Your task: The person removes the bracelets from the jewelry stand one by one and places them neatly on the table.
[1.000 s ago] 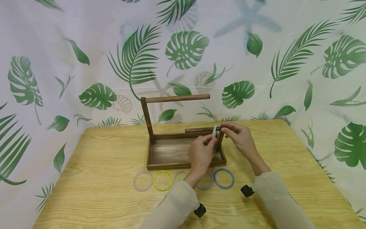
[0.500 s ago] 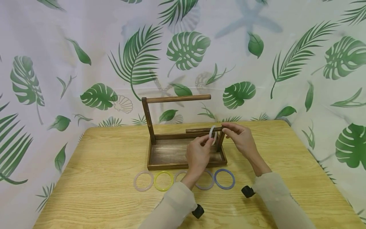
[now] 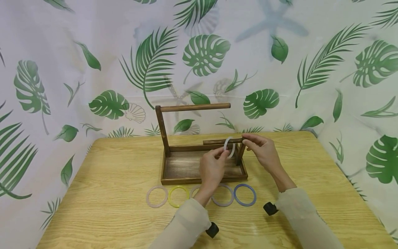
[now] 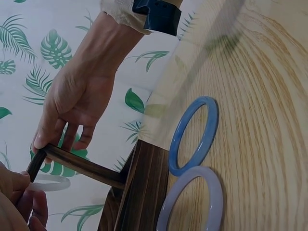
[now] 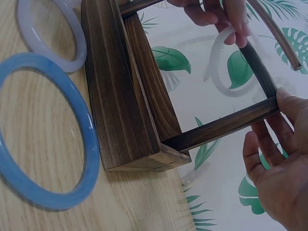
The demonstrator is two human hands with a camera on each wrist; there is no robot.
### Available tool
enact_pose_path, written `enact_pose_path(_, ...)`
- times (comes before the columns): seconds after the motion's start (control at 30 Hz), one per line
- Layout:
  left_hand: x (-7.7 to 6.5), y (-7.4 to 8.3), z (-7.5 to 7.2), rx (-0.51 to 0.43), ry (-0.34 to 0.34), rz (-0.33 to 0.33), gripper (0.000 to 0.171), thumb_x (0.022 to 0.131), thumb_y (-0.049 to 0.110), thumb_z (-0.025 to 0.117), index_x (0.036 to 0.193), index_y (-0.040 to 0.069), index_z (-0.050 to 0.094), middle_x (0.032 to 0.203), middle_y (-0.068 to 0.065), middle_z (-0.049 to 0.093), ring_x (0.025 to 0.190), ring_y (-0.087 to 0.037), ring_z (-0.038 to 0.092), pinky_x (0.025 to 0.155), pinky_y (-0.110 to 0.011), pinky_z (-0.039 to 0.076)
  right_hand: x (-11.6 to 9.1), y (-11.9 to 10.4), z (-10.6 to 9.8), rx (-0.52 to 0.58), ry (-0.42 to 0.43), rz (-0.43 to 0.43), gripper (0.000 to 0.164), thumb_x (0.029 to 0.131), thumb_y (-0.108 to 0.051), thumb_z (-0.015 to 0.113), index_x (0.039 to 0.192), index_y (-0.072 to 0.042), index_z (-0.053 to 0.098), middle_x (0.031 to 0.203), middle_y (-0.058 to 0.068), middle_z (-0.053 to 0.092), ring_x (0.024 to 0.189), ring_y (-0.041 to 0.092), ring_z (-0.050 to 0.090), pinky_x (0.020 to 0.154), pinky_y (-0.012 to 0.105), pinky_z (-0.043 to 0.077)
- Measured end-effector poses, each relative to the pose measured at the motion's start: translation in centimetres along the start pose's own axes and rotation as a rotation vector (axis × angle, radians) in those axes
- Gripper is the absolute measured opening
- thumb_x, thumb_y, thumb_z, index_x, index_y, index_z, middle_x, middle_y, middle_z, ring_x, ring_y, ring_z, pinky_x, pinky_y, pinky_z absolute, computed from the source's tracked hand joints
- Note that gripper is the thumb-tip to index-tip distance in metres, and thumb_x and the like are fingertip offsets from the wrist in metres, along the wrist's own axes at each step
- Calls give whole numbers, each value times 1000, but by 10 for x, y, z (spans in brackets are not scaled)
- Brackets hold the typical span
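A white bangle [image 3: 225, 143] is pinched between the thumb and fingers of my left hand [image 3: 212, 167]. It stands nearly upright, and the lower rod [image 3: 212, 142] of a dark brown wooden display stand [image 3: 183, 168] runs through it. My right hand [image 3: 264, 152] pinches the stand at the corner where this rod meets its short right post [image 5: 226, 126]. In the right wrist view, the fingertips of the left hand [image 5: 224, 12] overlap the rod's free end beside the bangle [image 5: 215, 67].
A taller left post [image 3: 162, 129] carries an upper rod [image 3: 196, 107] over the tray. Before the stand, several bangles lie in a row: pink [image 3: 148, 196], yellow [image 3: 178, 187], a pale one partly behind the left wrist, lilac [image 4: 216, 192] and blue [image 5: 85, 115]. A leaf-print cloth [image 3: 109, 52] hangs behind.
My left hand has drawn the white bangle leftward along the lower rod, and the bangle has turned to show more of its round opening. The right hand keeps its hold on the corner.
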State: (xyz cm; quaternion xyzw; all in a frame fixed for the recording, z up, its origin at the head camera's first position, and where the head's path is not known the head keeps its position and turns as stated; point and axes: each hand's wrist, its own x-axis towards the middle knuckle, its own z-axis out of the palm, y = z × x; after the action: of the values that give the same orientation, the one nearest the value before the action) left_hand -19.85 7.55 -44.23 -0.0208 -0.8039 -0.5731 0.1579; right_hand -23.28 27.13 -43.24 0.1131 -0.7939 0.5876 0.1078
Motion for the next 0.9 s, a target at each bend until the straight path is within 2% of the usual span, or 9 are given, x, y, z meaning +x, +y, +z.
enact_pose_path(0.17,0,-3,-4,-13,5,-6,17,93,25,79,105,13,84,87,4,78,66,-3,63,50,-23,44,-5,-16,1,-1,-8,-13,33,103,-10,66,129,10,66,107,-14,72,84,4,63,75,19,54)
enact_pose_path(0.33,0,-6,-9,-27,7,-13,18,94,25,78,105,11,83,90,1,79,66,-4,64,50,-22,46,-5,-18,2,6,-7,-14,34,102,-11,66,129,11,66,105,-15,73,83,4,63,73,19,53)
enact_pose_path(0.6,2,-10,-14,-4,19,-23,16,94,25,78,104,15,84,90,2,79,68,-4,66,51,-23,47,-7,-21,2,-4,-4,3,35,103,-12,66,129,11,65,103,-15,72,82,5,63,70,20,52)
enact_pose_path(0.8,3,-12,-19,-1,23,-34,15,94,27,78,104,18,84,87,3,79,65,-3,63,49,-23,44,-7,-23,1,-19,-6,6,34,103,-12,66,129,11,66,102,-15,72,81,4,63,67,21,52)
enact_pose_path(0.9,3,-13,-21,-11,22,-29,16,95,25,77,105,15,84,84,4,78,63,-3,62,48,-23,43,-7,-22,2,-21,-7,8,35,103,-12,66,129,12,65,103,-15,71,82,4,63,67,21,52)
